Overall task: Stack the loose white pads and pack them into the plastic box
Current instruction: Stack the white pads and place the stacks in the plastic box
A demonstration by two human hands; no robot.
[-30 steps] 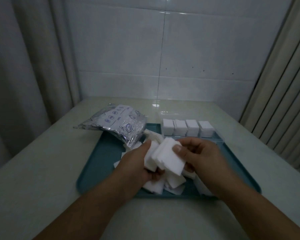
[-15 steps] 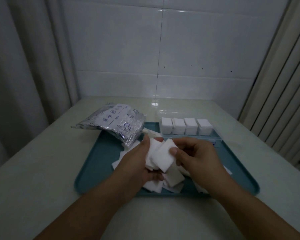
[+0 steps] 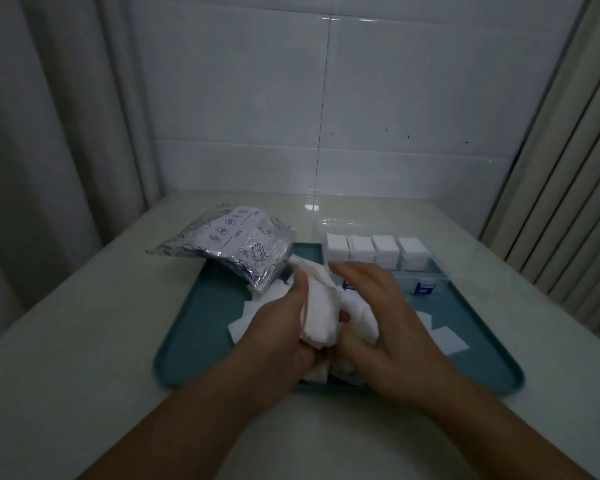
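My left hand (image 3: 278,327) grips a thick stack of white pads (image 3: 321,317) upright over the teal tray (image 3: 201,327). My right hand (image 3: 378,313) lies flat, fingers straight, against the right side of the stack and over more loose pads (image 3: 359,313). Further loose pads lie on the tray at the left (image 3: 246,320) and right (image 3: 447,339). The clear plastic box (image 3: 426,285) sits at the tray's far right with several packed pad stacks (image 3: 376,249) along its back.
A silvery printed plastic bag (image 3: 238,249) lies over the tray's far left corner. The tray rests on a pale table (image 3: 84,341) against a white tiled wall, with curtains at both sides.
My right hand has let go of the pad it pinched and now lies flat beside the stack. My left hand's stack has turned more upright and dropped closer to the tray.
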